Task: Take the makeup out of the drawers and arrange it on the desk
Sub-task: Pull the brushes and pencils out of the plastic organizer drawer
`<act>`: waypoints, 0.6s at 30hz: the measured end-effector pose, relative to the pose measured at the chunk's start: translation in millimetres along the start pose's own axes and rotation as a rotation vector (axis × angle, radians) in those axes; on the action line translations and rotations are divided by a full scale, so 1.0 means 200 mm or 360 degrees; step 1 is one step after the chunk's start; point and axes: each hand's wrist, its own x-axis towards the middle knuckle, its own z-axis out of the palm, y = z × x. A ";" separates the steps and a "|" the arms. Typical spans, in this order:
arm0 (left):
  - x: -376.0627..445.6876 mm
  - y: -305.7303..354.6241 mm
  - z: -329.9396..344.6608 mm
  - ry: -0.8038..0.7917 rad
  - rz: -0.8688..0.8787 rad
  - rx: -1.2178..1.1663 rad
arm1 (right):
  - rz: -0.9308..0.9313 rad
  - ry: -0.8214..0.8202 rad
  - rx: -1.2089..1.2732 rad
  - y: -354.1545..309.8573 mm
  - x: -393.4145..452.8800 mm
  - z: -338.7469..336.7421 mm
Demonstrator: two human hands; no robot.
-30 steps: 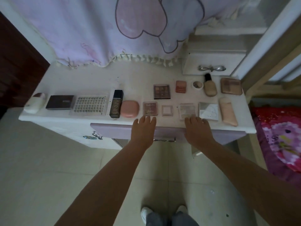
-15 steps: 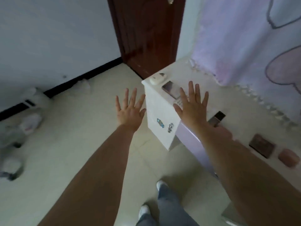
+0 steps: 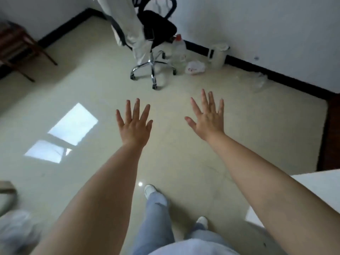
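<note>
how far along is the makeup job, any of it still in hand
Nothing is in hand: the left hand and right hand are both spread open and empty above the floor. The view faces the room, toward an office chair, and only a white corner that may be the desk shows at the right edge. No makeup or drawers are visible now, so what is done or left cannot be judged.

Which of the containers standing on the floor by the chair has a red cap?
The clear plastic bottle beside the chair's wheeled base; the white jug farther right has none.
</note>
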 end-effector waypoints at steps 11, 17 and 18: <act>0.38 -1.23 0.09 -0.0240 -0.0753 -0.0052 | -0.0696 -0.0214 -0.0047 -1.35 0.90 0.08; 0.84 -1.64 0.11 -0.0309 -0.0876 -0.0207 | -0.0736 -0.0327 -0.0099 -1.75 1.46 0.11; 0.94 -1.69 0.14 -0.0331 -0.0899 -0.0234 | -0.0701 -0.0358 -0.0102 -1.80 1.56 0.15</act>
